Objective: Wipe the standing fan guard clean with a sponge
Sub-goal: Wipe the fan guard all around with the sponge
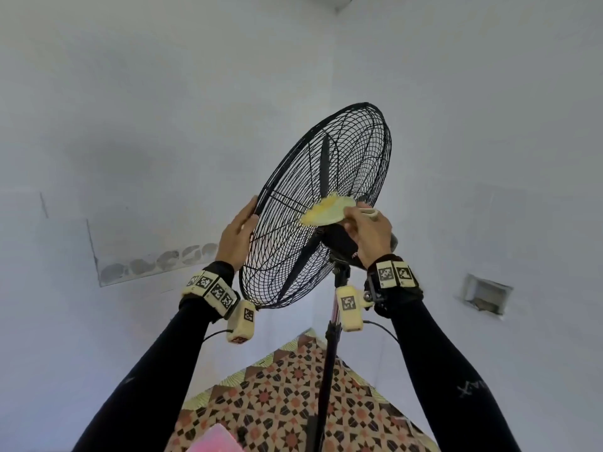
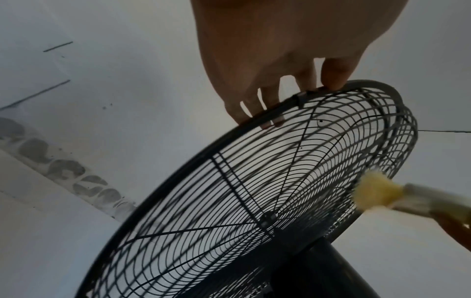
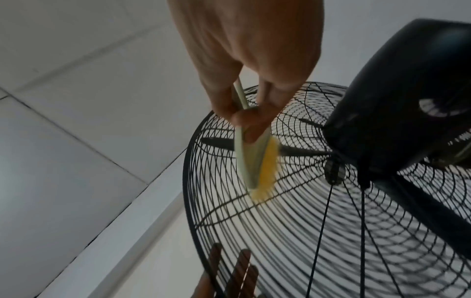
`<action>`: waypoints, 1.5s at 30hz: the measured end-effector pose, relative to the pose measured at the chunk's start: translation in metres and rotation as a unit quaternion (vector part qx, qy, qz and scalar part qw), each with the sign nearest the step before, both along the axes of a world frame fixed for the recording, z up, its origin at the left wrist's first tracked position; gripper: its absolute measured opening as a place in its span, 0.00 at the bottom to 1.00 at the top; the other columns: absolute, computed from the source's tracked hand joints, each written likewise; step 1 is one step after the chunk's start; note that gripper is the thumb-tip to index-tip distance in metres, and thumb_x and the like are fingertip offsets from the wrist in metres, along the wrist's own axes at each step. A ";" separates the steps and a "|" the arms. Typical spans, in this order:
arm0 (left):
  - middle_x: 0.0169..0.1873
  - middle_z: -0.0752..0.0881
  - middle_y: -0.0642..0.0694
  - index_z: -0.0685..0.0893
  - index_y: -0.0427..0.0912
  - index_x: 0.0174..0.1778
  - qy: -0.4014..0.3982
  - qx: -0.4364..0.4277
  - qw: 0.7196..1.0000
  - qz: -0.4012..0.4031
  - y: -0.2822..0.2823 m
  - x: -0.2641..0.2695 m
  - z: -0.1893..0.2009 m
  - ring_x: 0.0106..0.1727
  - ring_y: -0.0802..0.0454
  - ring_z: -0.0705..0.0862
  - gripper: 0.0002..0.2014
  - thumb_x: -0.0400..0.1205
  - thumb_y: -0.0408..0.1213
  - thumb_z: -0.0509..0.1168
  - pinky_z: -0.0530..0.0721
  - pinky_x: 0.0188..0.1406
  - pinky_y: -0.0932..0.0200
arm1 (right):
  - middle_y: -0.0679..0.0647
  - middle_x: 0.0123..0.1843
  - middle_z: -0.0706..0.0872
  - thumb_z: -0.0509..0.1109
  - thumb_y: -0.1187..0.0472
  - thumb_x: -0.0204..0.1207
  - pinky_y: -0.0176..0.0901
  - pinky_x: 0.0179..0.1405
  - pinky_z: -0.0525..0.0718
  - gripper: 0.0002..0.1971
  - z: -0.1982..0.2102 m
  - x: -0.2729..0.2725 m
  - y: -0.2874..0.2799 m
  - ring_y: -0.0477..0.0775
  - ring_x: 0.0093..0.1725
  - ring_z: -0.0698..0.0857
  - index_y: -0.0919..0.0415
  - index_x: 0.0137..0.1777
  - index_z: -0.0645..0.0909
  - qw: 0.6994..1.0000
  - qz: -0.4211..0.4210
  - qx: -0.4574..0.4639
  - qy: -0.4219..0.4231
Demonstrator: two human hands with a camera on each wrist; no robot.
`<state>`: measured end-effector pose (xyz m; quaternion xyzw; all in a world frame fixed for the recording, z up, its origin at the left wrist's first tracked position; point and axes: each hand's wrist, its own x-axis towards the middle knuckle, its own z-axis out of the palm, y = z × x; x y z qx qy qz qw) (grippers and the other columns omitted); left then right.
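The black wire fan guard (image 1: 352,151) stands tilted in the middle of the head view. My left hand (image 1: 249,215) grips its outer rim on the left, thumb on one side and fingers (image 2: 270,119) on the other. My right hand (image 1: 362,223) pinches a yellow sponge (image 1: 326,210) with a pale backing. The sponge (image 3: 265,173) presses on the rear guard (image 3: 280,231) wires close to the black motor housing (image 3: 395,90). In the left wrist view the sponge (image 2: 374,191) shows blurred at the guard's (image 2: 254,181) right edge.
The fan's pole (image 1: 329,370) runs down to a patterned floor (image 1: 293,402) in a corner of white walls. A pink object (image 1: 212,438) lies at the bottom edge. A small recess (image 1: 486,295) sits in the right wall.
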<state>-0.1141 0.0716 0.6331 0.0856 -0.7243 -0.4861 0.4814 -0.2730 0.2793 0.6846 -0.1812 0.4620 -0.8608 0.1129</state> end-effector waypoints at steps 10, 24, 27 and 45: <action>0.69 0.87 0.48 0.82 0.46 0.76 -0.016 0.004 0.997 -0.076 -0.036 0.023 -0.019 0.72 0.53 0.84 0.22 0.88 0.23 0.62 0.79 0.78 0.48 | 0.57 0.77 0.81 0.75 0.79 0.73 0.57 0.78 0.79 0.33 -0.023 0.084 -0.037 0.55 0.77 0.79 0.59 0.78 0.79 0.657 -0.281 0.174 0.677; 0.67 0.87 0.44 0.87 0.45 0.67 -0.030 0.212 0.950 -0.228 -0.043 0.035 -0.008 0.76 0.44 0.79 0.19 0.92 0.47 0.54 0.72 0.81 0.41 | 0.60 0.79 0.80 0.71 0.71 0.77 0.65 0.80 0.70 0.29 -0.081 0.093 -0.053 0.64 0.79 0.77 0.58 0.79 0.76 0.431 -0.245 0.252 0.831; 0.71 0.86 0.44 0.84 0.43 0.70 -0.035 0.233 0.940 -0.245 -0.046 0.039 -0.007 0.76 0.51 0.79 0.31 0.91 0.60 0.46 0.67 0.83 0.44 | 0.61 0.79 0.79 0.72 0.75 0.73 0.66 0.79 0.72 0.32 -0.055 0.087 -0.054 0.65 0.79 0.77 0.59 0.79 0.77 0.462 -0.287 0.271 0.794; 0.74 0.83 0.49 0.79 0.45 0.79 -0.067 0.192 0.952 -0.227 -0.039 0.040 -0.002 0.76 0.56 0.78 0.32 0.91 0.61 0.45 0.70 0.79 0.47 | 0.69 0.87 0.64 0.69 0.79 0.68 0.67 0.85 0.63 0.47 -0.103 0.062 -0.056 0.70 0.86 0.65 0.59 0.88 0.59 0.362 -0.236 0.336 0.837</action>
